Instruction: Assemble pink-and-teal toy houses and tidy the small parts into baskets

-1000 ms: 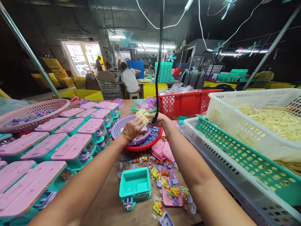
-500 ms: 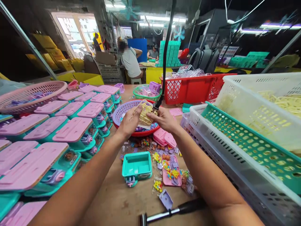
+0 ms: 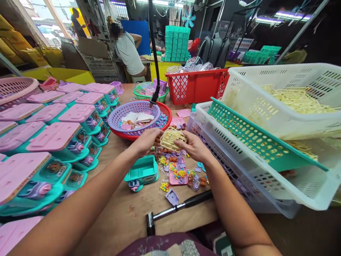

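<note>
A bundle of pale yellow thin plastic frames is held between my two hands above the work table. My left hand grips its left side, and my right hand grips the right side with the thumb across the front. Below my left hand stands a teal toy box with its top uncovered. Beneath the bundle lie a pink tray of small colourful pieces and several little bags of parts. A loose purple part rests close to a hammer with a black handle.
Rows of teal boxes with pink lids fill the left side. Behind my hands, a purple basket sits in a red one. White crates with more yellow frames stand right. A black cable hangs down. Co-workers sit farther back.
Both hands have come down and nearer with the yellow frames, away from the purple basket. The view has swung right and tilted down, so the basket's contents and my clothing now show.
</note>
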The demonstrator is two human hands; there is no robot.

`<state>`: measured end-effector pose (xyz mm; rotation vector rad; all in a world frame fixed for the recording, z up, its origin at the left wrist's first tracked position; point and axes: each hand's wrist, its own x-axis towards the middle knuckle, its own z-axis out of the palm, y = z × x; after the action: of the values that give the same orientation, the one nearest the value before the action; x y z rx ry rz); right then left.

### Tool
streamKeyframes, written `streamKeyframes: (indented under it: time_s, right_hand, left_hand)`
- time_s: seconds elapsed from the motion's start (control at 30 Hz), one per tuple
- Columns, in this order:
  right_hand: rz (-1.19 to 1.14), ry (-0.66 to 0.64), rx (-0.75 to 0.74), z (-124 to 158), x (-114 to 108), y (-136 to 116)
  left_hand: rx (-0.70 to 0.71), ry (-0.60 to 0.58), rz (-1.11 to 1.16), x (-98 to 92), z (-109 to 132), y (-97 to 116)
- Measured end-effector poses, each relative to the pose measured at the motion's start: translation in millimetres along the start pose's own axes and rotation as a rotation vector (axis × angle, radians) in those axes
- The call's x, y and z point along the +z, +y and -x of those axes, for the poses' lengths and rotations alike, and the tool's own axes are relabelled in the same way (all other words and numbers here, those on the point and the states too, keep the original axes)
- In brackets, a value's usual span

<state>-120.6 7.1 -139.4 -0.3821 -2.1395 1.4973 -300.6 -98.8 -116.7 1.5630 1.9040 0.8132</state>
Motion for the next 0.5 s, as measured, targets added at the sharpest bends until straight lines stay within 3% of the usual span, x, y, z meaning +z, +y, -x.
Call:
streamKeyframes:
  time_s: [0.07, 0.23, 0.33, 0.5]
  right_hand:
    - [0.049, 0.085, 0.034, 10.3, -4.5, 13.1]
    - [0.088, 0.198, 0.023, 24.2, -2.2, 34.2]
    - [0.124, 0.226, -0.023, 26.4, 1.0, 36.0]
    - [0.111, 0.304, 0.001, 25.4, 3.4, 34.5]
  left_hand:
    - [-0.004, -0.131, -0.189, 5.3, -5.1, -5.8]
    - [-0.012, -0.31, -0.524, 29.3, -11.9, -6.7]
    - [-0.014, -0.365, -0.647, 33.4, -12.6, -1.9]
    - [-0.027, -0.372, -0.689, 21.9, -6.8, -2.3]
